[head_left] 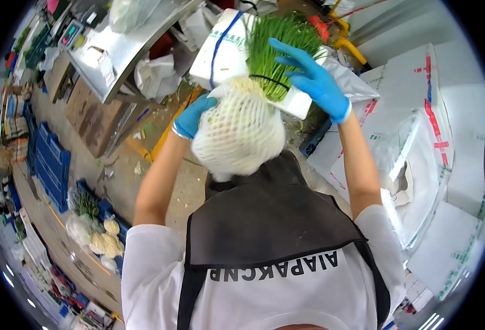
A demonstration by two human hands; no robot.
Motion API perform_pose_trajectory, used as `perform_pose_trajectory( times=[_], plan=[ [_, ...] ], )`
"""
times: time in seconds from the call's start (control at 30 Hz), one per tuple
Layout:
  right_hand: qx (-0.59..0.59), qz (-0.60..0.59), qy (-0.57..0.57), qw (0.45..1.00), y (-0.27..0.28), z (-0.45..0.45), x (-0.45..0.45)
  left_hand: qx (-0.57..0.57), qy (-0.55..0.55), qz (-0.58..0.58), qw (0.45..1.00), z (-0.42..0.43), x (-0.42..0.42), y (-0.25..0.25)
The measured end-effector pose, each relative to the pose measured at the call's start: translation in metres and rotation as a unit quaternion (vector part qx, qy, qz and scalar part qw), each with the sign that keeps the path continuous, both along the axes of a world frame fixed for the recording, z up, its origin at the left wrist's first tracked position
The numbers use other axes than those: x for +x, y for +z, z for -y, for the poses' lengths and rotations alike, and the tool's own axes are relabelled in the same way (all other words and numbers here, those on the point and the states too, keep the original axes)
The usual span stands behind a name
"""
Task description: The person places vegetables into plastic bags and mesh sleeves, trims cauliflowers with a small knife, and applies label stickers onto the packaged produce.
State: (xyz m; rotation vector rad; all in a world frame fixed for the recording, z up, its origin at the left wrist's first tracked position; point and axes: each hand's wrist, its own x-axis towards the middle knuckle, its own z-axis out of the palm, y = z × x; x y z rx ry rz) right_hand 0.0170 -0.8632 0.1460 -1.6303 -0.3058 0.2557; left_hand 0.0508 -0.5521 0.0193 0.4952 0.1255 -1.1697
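Observation:
My left hand (pixel 195 116), in a blue glove, is closed against the left side of a pale vegetable in a white foam net (pixel 240 132); it looks like a cabbage. This bulky bundle is close to my apron, its yellowish top toward the boxes. Over a bunch of green chives (pixel 273 52), my gloved right hand (pixel 317 82) has its fingers stretched out and apart, at the bunch's right side. A dark band goes round the chives. They lie on a white foam box (pixel 218 58) with a blue strap.
A metal table (pixel 107 55) with a digital scale (pixel 71 34) stands at upper left. Blue crates (pixel 52 165) and bagged vegetables (pixel 102 239) are at left. White foam boxes with red tape (pixel 407 82) and clear plastic wrap (pixel 418 165) fill the right side. Scraps litter the floor.

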Motion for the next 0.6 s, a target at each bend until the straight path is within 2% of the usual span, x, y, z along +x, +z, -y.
perform_pose_trajectory(
  times=[0.03,0.07,0.13,0.17,0.27,0.3,0.4,0.43,0.5,0.53,0.6],
  plan=[
    [-0.007,-0.026,0.079,0.997,-0.012,-0.018,0.013,-0.016,-0.031,0.054,0.998,-0.009,-0.001,0.004],
    [-0.015,-0.053,0.156,0.986,-0.025,-0.038,0.020,-0.033,-0.050,0.025,0.998,-0.013,-0.006,0.006],
    [0.038,-0.026,0.323,0.945,-0.046,-0.088,0.019,-0.070,-0.090,-0.037,0.993,-0.016,-0.020,0.003],
    [0.039,-0.030,0.394,0.918,-0.042,-0.105,0.016,-0.042,-0.088,-0.027,0.995,-0.024,-0.031,-0.009],
    [-0.057,-0.040,0.376,0.924,-0.072,-0.115,0.007,0.046,-0.091,0.015,0.995,-0.056,-0.047,-0.053],
    [-0.060,-0.076,0.316,0.944,-0.073,-0.113,0.004,0.139,-0.094,0.166,0.972,-0.068,-0.045,-0.059],
    [-0.030,-0.303,0.190,0.933,-0.078,-0.104,0.009,0.370,0.058,0.042,0.926,-0.125,-0.065,-0.079],
    [-0.045,-0.220,0.165,0.960,-0.081,-0.105,0.009,0.268,0.083,-0.014,0.960,-0.118,-0.074,-0.067],
    [-0.114,-0.068,0.143,0.981,-0.090,-0.117,0.003,0.058,0.142,-0.115,0.981,-0.096,-0.085,-0.034],
    [-0.150,-0.001,0.137,0.979,-0.093,-0.124,0.002,0.071,0.160,-0.123,0.977,-0.095,-0.081,-0.039],
    [-0.066,-0.071,0.176,0.980,-0.091,-0.125,0.018,0.089,0.195,-0.134,0.968,-0.095,-0.057,-0.065]
  ],
)
